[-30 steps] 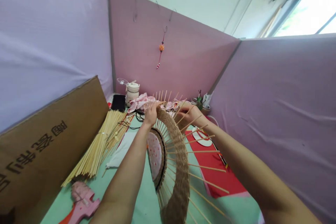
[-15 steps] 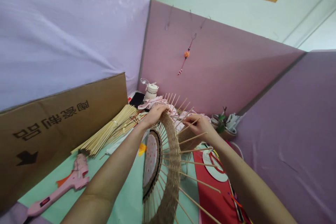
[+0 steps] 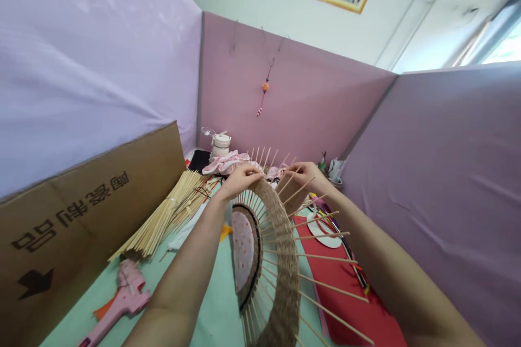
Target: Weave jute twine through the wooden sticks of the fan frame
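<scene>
A round woven piece (image 3: 287,249) with a brown band and thin sticks radiating past its edge stands tilted in front of me. Its half-round centre (image 3: 243,249) is pale with pink spots and a dark rim. My left hand (image 3: 243,178) pinches the top of the woven band. Farther right, my right hand (image 3: 302,175) has its fingers closed at a brown woven strip (image 3: 291,195) behind the sticks. The sticks partly cover the fingertips of my right hand.
A bundle of sticks (image 3: 163,217) lies beside a cardboard panel (image 3: 93,211) at the left. A pink glue gun (image 3: 126,295) is at lower left. Red sheet (image 3: 350,293), white ring (image 3: 324,234) and potted plant (image 3: 336,173) are at the right. A white bottle (image 3: 221,145) stands behind.
The view has turned to the right. My right hand has come closer to my left hand and sits a little higher. Both hands remain at the woven piece.
</scene>
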The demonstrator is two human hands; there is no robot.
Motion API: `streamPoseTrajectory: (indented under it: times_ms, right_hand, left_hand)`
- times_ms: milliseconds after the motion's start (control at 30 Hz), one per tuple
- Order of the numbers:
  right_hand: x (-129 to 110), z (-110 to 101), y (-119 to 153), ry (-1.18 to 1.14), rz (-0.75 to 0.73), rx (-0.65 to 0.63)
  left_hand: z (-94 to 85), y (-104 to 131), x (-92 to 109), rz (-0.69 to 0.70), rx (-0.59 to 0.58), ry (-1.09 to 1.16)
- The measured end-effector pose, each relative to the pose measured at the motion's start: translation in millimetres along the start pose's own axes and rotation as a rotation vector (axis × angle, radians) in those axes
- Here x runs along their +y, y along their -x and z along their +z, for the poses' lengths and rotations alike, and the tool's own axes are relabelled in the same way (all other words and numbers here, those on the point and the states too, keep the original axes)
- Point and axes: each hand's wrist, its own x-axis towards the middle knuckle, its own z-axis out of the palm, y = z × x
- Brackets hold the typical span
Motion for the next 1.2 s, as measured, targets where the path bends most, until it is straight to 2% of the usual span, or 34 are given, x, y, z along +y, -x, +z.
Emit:
streamPoseTrajectory:
  times_ms: [100,267,333,433,667,767,933,1067,1200]
  right_hand:
    - [-5,-6,-8,0.013,-0.024,-0.028]
    - [-17,-27,-32,0.197,-0.2,-0.166]
    - [-22,-36,-42,0.314,-0.268,-0.137]
    - [-29,-41,-54,0.403,-0.358,-0.024]
    - [-47,-28,-59,0.291,-0.489,0.087]
    - [-45,-30,-52,0.178,-0.463,0.085]
    - [-14,-29,-23,-0.032,-0.243,0.098]
    - [8,-8,19,-0.126,-0.111,0.106]
    - [8,25,64,-0.244,-0.053,0.003]
  left_hand:
    - [3.5,-1,0,-0.007,0.021,0.041]
    - [6.1,-3,-2,0.002,0.07,0.036]
    - [6.8,-3,-4,-0.003,0.078,0.033]
    - [8.7,-4,-8,-0.008,0.081,0.03]
    - [13.4,-5,-9,-0.028,0.061,0.042]
    - [13.5,-4,-8,-0.028,0.069,0.025]
    - [12.4,-3,-9,0.016,0.08,-0.005]
    - [11.2,-4,-10,0.008,0.099,0.029]
    - [8.7,-5,-10,-0.021,0.086,0.092]
